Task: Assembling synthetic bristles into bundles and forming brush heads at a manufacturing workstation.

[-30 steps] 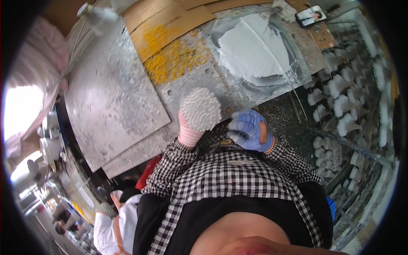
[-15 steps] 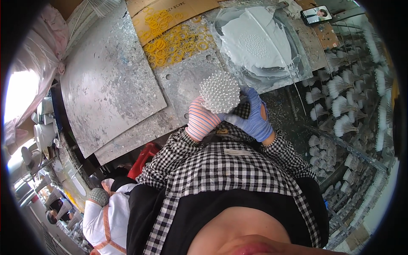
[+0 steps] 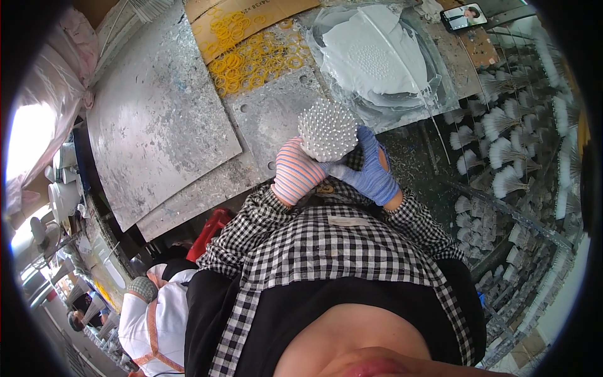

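Observation:
In front of my chest I hold a round bundle [image 3: 328, 130] with its end facing up, densely covered in small white droplet-like tips. My left hand [image 3: 296, 171], in an orange-and-grey striped glove, is closed around its left and lower side. At its lower right, my right hand [image 3: 373, 173], in a blue glove, grips it with the fingers partly hidden below. What lies under the bundle's head is hidden by the hands. Just beyond it, a thick white paste [image 3: 345, 60] with a dimpled patch is spread on a plastic-covered board, a thin rod [image 3: 392, 44] lying across it.
Yellow rubber bands [image 3: 251, 66] lie at the far side by cardboard [image 3: 251, 19]. A large metal sheet [image 3: 163, 119] covers the left. A phone [image 3: 463, 17] rests at the far right. Racks of white fan-shaped bundles [image 3: 505, 176] stand right. Another person [image 3: 147, 320] sits at lower left.
The bundle and both hands have shifted slightly in the picture, the bundle tilting a little. The grip looks the same, and the surroundings shift slightly with the view.

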Tool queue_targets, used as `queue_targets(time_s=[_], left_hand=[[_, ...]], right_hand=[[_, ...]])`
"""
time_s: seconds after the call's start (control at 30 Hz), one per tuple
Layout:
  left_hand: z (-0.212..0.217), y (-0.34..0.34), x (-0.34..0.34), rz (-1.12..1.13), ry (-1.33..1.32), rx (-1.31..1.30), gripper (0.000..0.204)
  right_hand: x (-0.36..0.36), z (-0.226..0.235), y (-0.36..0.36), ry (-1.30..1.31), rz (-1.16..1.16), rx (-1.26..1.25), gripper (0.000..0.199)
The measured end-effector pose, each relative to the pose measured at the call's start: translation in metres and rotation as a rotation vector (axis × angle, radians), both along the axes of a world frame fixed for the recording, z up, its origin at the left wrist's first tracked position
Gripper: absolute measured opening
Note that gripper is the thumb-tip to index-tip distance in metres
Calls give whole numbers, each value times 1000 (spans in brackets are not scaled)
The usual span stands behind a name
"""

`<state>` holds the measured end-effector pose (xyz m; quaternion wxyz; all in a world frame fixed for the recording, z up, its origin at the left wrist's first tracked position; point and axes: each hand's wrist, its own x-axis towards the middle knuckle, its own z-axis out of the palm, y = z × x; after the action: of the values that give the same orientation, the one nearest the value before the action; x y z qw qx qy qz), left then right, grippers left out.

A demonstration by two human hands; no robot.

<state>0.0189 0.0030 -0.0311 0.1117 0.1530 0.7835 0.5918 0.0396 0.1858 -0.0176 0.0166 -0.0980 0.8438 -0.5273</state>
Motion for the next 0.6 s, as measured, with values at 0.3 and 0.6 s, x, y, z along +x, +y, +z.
queue_targets(time_s=[0.3,0.6], left_hand=[[0,-5,-10,163,-125,117,48],[18,-9,-21,201,-851,1157,58]], right_hand=[[15,-2,26,-79,-15,79,78],[18,3,24,-63,-12,100,59]])
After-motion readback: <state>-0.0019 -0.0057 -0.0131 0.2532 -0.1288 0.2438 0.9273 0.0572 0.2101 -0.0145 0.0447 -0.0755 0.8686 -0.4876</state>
